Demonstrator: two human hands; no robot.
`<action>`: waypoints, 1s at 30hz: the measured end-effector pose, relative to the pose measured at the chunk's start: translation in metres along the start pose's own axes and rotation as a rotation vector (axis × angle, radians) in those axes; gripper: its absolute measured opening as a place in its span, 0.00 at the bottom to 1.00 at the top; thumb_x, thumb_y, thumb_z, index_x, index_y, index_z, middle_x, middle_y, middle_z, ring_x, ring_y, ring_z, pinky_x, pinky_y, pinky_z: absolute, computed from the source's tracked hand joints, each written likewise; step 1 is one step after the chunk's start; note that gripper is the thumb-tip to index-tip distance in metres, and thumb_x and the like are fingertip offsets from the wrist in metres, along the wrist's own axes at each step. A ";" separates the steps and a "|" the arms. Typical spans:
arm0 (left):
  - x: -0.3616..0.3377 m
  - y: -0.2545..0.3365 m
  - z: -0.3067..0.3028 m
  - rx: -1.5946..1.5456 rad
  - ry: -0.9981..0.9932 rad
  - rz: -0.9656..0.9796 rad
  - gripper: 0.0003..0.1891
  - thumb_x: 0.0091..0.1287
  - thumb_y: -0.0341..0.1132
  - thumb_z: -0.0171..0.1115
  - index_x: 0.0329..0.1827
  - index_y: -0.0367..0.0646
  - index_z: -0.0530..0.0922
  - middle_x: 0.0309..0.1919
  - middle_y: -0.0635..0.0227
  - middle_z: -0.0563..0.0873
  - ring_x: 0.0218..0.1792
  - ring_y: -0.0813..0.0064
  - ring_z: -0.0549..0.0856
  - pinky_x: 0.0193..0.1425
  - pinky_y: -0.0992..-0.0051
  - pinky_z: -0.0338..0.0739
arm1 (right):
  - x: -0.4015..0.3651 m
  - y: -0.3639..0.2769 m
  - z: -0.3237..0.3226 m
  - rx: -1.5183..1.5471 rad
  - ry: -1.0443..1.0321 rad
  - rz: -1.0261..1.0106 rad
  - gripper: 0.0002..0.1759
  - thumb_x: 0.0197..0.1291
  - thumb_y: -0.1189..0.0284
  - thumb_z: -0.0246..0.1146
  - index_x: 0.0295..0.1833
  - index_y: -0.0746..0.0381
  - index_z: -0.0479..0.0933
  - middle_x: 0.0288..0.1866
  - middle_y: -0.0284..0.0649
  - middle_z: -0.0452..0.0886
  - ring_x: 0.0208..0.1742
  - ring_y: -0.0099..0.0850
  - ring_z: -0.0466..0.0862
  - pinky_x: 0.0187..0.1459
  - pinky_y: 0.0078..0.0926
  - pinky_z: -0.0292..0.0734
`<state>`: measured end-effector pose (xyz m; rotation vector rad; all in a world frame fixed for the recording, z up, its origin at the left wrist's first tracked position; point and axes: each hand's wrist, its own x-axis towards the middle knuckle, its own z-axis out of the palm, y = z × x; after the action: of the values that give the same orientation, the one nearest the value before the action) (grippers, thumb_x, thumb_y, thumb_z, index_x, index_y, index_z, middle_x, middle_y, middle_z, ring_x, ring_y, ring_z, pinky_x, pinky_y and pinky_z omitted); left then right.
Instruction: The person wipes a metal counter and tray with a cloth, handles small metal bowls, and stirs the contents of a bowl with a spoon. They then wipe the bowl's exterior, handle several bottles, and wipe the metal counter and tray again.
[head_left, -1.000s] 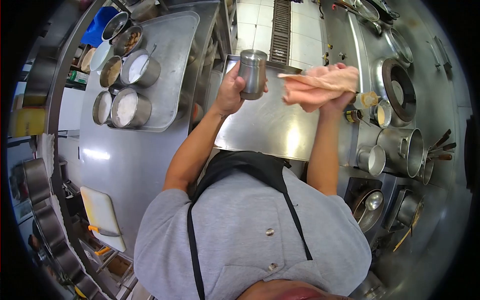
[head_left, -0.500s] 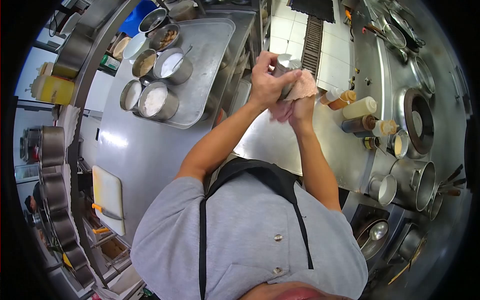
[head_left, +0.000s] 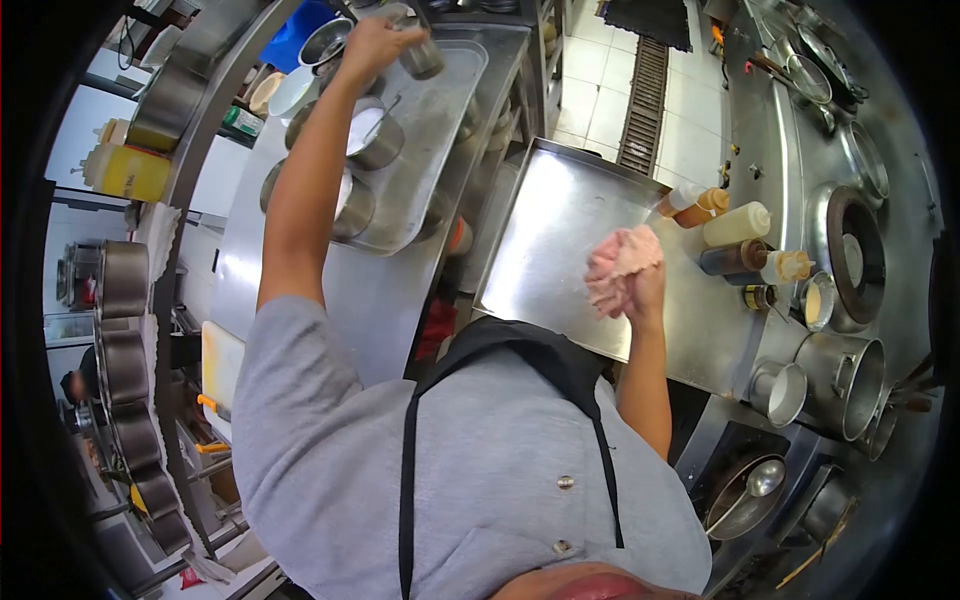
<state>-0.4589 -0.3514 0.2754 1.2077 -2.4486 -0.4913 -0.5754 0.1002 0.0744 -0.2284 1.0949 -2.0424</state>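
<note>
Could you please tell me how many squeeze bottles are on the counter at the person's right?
5, beside the tray: from the far end, a white-capped one, an orange one, a cream one, a dark one and a yellow-tipped one. More may be hidden.

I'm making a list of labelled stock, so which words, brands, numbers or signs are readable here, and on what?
No text can be read with certainty.
Yellow container on the left: dark marks, too blurred to read.
Green-and-white container: any print is too small to read.
Small dark jar by the squeeze bottles: any print is too small to read.
</note>
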 end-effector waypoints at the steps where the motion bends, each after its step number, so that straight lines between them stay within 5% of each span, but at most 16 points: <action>1: 0.019 -0.021 0.006 0.011 0.007 -0.002 0.29 0.51 0.56 0.75 0.36 0.32 0.84 0.23 0.62 0.83 0.26 0.75 0.81 0.30 0.72 0.74 | -0.007 -0.003 -0.003 -0.038 0.048 0.029 0.10 0.69 0.69 0.55 0.46 0.65 0.74 0.38 0.37 0.80 0.35 0.25 0.83 0.35 0.23 0.81; 3: 0.044 -0.064 0.028 0.380 0.020 0.015 0.32 0.48 0.54 0.76 0.39 0.30 0.84 0.34 0.49 0.87 0.37 0.59 0.87 0.42 0.64 0.80 | -0.019 -0.011 -0.003 -0.043 0.099 0.043 0.09 0.68 0.69 0.55 0.44 0.65 0.74 0.34 0.40 0.80 0.29 0.29 0.82 0.28 0.26 0.80; 6: 0.037 -0.074 0.037 0.325 -0.041 -0.168 0.37 0.44 0.54 0.77 0.48 0.29 0.82 0.51 0.43 0.84 0.55 0.54 0.84 0.58 0.62 0.77 | -0.036 -0.015 -0.018 -0.096 0.200 0.064 0.10 0.68 0.69 0.55 0.42 0.66 0.74 0.31 0.44 0.80 0.22 0.34 0.82 0.21 0.30 0.79; 10: 0.035 -0.072 0.026 0.401 -0.178 -0.131 0.37 0.43 0.53 0.78 0.48 0.29 0.82 0.50 0.42 0.84 0.54 0.53 0.84 0.58 0.61 0.77 | -0.061 -0.005 -0.057 -0.059 0.263 0.094 0.11 0.68 0.69 0.55 0.42 0.67 0.73 0.31 0.46 0.80 0.23 0.35 0.83 0.20 0.30 0.80; 14: 0.045 -0.020 -0.011 0.496 0.019 0.033 0.36 0.48 0.59 0.73 0.48 0.33 0.82 0.41 0.51 0.88 0.45 0.53 0.87 0.52 0.62 0.79 | -0.088 0.017 -0.102 -0.009 0.346 0.044 0.10 0.68 0.71 0.53 0.43 0.68 0.73 0.31 0.45 0.80 0.25 0.36 0.83 0.23 0.31 0.82; 16: 0.002 0.056 -0.008 0.216 0.174 0.235 0.28 0.53 0.52 0.73 0.48 0.38 0.83 0.39 0.55 0.88 0.42 0.59 0.88 0.48 0.66 0.81 | -0.106 0.010 -0.094 0.011 0.364 0.055 0.09 0.67 0.72 0.54 0.43 0.68 0.73 0.33 0.45 0.80 0.26 0.37 0.84 0.24 0.32 0.83; 19: -0.102 0.155 0.075 -0.356 0.050 0.855 0.11 0.62 0.30 0.67 0.48 0.42 0.84 0.36 0.62 0.87 0.35 0.73 0.87 0.40 0.76 0.80 | -0.118 0.007 -0.086 -0.014 0.442 -0.010 0.14 0.72 0.66 0.50 0.41 0.67 0.73 0.32 0.43 0.80 0.30 0.31 0.84 0.26 0.26 0.81; 20: -0.157 0.183 0.102 -0.281 -0.275 0.758 0.15 0.60 0.30 0.69 0.51 0.44 0.83 0.39 0.65 0.86 0.38 0.71 0.86 0.47 0.75 0.80 | -0.120 0.005 -0.081 0.046 0.432 0.025 0.15 0.72 0.64 0.50 0.42 0.65 0.73 0.32 0.42 0.79 0.30 0.31 0.83 0.27 0.27 0.81; 21: -0.198 0.197 0.165 -0.699 -0.501 0.932 0.21 0.58 0.29 0.71 0.56 0.46 0.81 0.47 0.63 0.85 0.46 0.68 0.84 0.56 0.71 0.77 | -0.122 0.002 -0.082 0.111 0.442 0.044 0.16 0.73 0.61 0.50 0.42 0.64 0.72 0.32 0.41 0.79 0.30 0.32 0.83 0.27 0.28 0.80; 22: -0.249 0.209 0.217 -0.645 -0.509 1.145 0.29 0.57 0.32 0.71 0.65 0.47 0.75 0.56 0.61 0.82 0.57 0.62 0.79 0.63 0.66 0.72 | -0.121 0.016 -0.098 0.404 0.474 0.066 0.20 0.73 0.55 0.49 0.44 0.62 0.72 0.34 0.39 0.78 0.34 0.32 0.82 0.31 0.34 0.81; 23: -0.294 0.218 0.256 -0.577 -0.691 1.297 0.36 0.60 0.37 0.69 0.73 0.47 0.66 0.67 0.60 0.73 0.67 0.54 0.71 0.68 0.59 0.67 | -0.123 0.019 -0.113 0.573 0.218 0.017 0.23 0.73 0.50 0.49 0.46 0.61 0.73 0.37 0.39 0.79 0.38 0.32 0.82 0.39 0.35 0.81; 24: -0.336 0.226 0.269 -0.533 -0.845 1.446 0.40 0.64 0.46 0.65 0.77 0.50 0.58 0.73 0.62 0.66 0.73 0.50 0.62 0.73 0.55 0.60 | -0.123 0.005 -0.092 0.418 0.705 -0.137 0.17 0.72 0.55 0.51 0.48 0.58 0.72 0.44 0.38 0.79 0.44 0.30 0.80 0.44 0.29 0.80; 25: -0.371 0.226 0.280 -0.529 -0.860 1.480 0.43 0.64 0.51 0.62 0.79 0.51 0.52 0.76 0.63 0.59 0.76 0.50 0.57 0.75 0.53 0.55 | -0.128 0.024 -0.134 0.562 0.585 -0.235 0.16 0.73 0.57 0.51 0.50 0.59 0.72 0.45 0.37 0.78 0.43 0.29 0.79 0.45 0.27 0.79; 26: -0.383 0.235 0.280 -0.580 -0.939 1.544 0.43 0.64 0.51 0.62 0.79 0.51 0.52 0.76 0.63 0.59 0.76 0.50 0.57 0.75 0.53 0.55 | -0.141 0.006 -0.142 0.548 0.512 -0.227 0.14 0.73 0.60 0.50 0.51 0.59 0.72 0.48 0.38 0.78 0.46 0.29 0.80 0.47 0.28 0.79; 28: -0.379 0.254 0.276 -0.204 -0.914 1.787 0.40 0.63 0.54 0.62 0.76 0.51 0.60 0.74 0.61 0.63 0.76 0.52 0.56 0.77 0.53 0.52 | -0.171 0.003 -0.144 0.525 0.751 -0.365 0.14 0.73 0.61 0.50 0.49 0.60 0.73 0.46 0.38 0.79 0.46 0.30 0.82 0.47 0.28 0.80; 30: -0.368 0.261 0.297 -0.397 -0.973 1.913 0.30 0.63 0.53 0.64 0.65 0.49 0.76 0.65 0.58 0.76 0.71 0.55 0.68 0.73 0.56 0.60 | -0.207 0.010 -0.164 0.549 0.909 -0.473 0.18 0.73 0.58 0.49 0.46 0.62 0.73 0.39 0.40 0.80 0.39 0.33 0.82 0.41 0.32 0.81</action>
<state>-0.5663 0.1386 0.0743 -1.8735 -2.5306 -0.8059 -0.5103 0.3472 0.0070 0.8755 0.9545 -2.8870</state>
